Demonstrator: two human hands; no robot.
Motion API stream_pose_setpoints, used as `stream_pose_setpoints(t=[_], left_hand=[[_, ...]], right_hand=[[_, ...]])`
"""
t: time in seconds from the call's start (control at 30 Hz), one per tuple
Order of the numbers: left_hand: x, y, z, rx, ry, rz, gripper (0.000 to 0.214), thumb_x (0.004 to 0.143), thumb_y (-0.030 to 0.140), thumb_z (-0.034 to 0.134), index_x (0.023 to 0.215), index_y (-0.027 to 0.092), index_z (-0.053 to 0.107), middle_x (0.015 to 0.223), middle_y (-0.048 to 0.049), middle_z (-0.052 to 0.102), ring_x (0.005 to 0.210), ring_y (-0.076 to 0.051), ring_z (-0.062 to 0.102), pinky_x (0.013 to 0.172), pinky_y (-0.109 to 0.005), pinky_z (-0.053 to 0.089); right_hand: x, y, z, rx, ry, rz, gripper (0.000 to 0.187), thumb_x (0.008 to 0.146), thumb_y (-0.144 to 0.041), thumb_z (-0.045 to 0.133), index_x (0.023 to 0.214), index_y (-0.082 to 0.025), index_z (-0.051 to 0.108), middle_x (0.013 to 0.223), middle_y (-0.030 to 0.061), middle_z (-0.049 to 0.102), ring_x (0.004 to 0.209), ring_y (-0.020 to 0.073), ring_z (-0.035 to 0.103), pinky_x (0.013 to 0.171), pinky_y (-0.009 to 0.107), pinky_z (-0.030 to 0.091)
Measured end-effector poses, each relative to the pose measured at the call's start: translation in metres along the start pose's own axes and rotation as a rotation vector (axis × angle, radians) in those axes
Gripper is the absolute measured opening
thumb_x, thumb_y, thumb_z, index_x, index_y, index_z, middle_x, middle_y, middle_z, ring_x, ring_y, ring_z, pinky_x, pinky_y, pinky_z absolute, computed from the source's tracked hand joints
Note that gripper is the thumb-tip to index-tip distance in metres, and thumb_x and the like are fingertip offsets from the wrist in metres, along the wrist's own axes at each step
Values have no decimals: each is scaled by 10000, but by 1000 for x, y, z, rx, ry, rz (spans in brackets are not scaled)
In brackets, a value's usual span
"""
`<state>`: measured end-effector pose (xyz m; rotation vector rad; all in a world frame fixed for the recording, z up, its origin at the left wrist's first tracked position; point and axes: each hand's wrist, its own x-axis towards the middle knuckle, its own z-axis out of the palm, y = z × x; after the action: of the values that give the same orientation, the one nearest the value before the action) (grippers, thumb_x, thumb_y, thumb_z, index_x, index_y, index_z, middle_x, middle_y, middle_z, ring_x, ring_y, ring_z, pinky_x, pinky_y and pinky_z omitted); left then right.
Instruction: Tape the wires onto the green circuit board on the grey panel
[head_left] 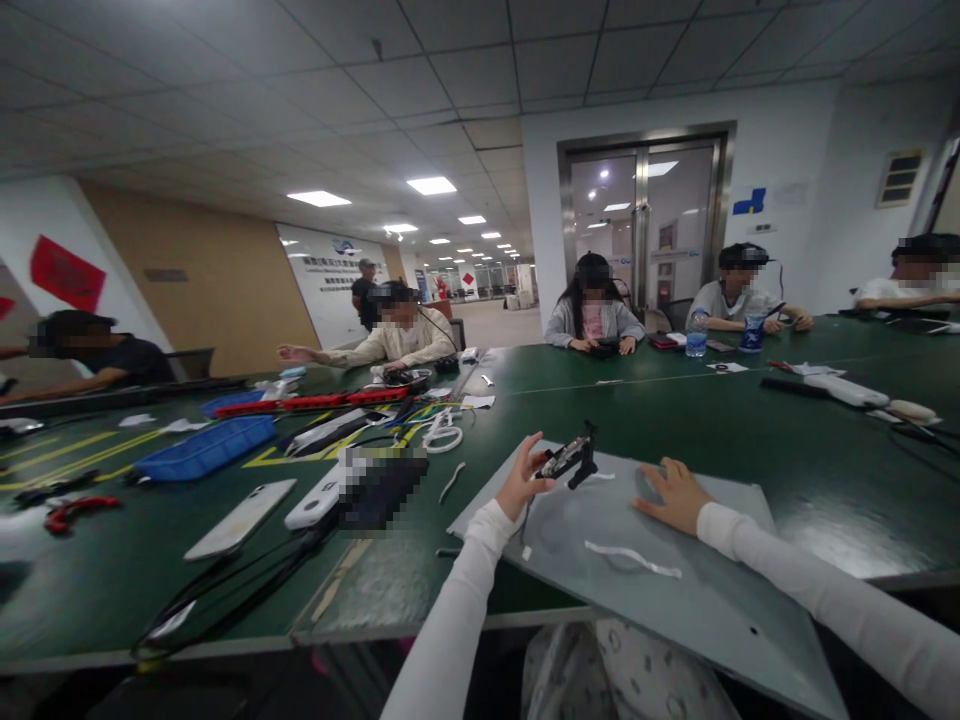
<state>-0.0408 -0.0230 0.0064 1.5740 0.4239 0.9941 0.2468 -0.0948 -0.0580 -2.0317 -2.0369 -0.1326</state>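
Observation:
My left hand (520,480) is closed on a small black frame-like device (573,456) with a metallic strip along it, held tilted above a grey board (720,590). A thin dark cable seems to hang below that hand, near a small white tab (526,552). My right hand (679,497) rests palm down at the board's right half, fingers spread, holding nothing. Between the hands and nearer to me lies a crumpled white strip (634,559). Another white scrap (600,477) sits just behind the device. What exactly the device is cannot be made out.
Left of the board are a white phone (240,518), a white power bank-like block (321,500), black cables (247,580), a blue tray (208,447) and red-handled pliers (79,512). Water bottles (696,335) stand across the green table (517,400). Several people sit around it.

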Motion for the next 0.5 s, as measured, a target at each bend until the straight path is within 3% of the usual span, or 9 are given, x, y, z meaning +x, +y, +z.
stream_pose_setpoints(t=[0.13, 0.23, 0.3, 0.4, 0.5], left_hand=[[-3, -2, -4, 8, 6, 6, 829, 508, 214, 683, 1240, 252, 294, 1005, -45, 503, 1005, -238, 436, 891, -392, 262], [-4, -1, -6, -4, 29, -2, 816, 518, 206, 670, 1240, 263, 296, 1013, -46, 500, 1015, -237, 430, 875, -384, 292], [-3, 1, -5, -24, 56, -22, 800, 529, 204, 657, 1239, 275, 296, 1010, -45, 500, 1008, -233, 435, 851, -379, 323], [-2, 5, -2, -63, 88, -31, 777, 540, 201, 642, 1234, 289, 305, 1012, -41, 495, 996, -223, 444, 827, -366, 354], [-2, 10, 1, -88, 107, -26, 761, 534, 200, 644, 1220, 297, 329, 1011, -36, 490, 994, -220, 447, 833, -366, 363]], right_hand=[[-30, -25, -20, 60, 50, -224, 779, 693, -673, 298, 1234, -118, 367, 1270, 198, 296, 1192, 335, 194, 946, 490, 179], [-79, -47, -33, 105, 55, -470, 778, 671, -636, 396, 1268, -144, 313, 1340, 156, 191, 1216, 324, 150, 954, 475, 212], [-114, -61, -39, 95, 41, -559, 911, 579, -629, 504, 1296, -132, 242, 1353, 159, 154, 1213, 333, 157, 957, 466, 233], [-151, -73, -44, -8, 75, -533, 885, 569, -427, 599, 1301, -110, 217, 1352, 178, 145, 1209, 343, 171, 951, 456, 267], [-161, -75, -42, -121, 163, -477, 718, 633, -237, 545, 1278, -87, 269, 1308, 181, 270, 1176, 311, 276, 929, 418, 328]])
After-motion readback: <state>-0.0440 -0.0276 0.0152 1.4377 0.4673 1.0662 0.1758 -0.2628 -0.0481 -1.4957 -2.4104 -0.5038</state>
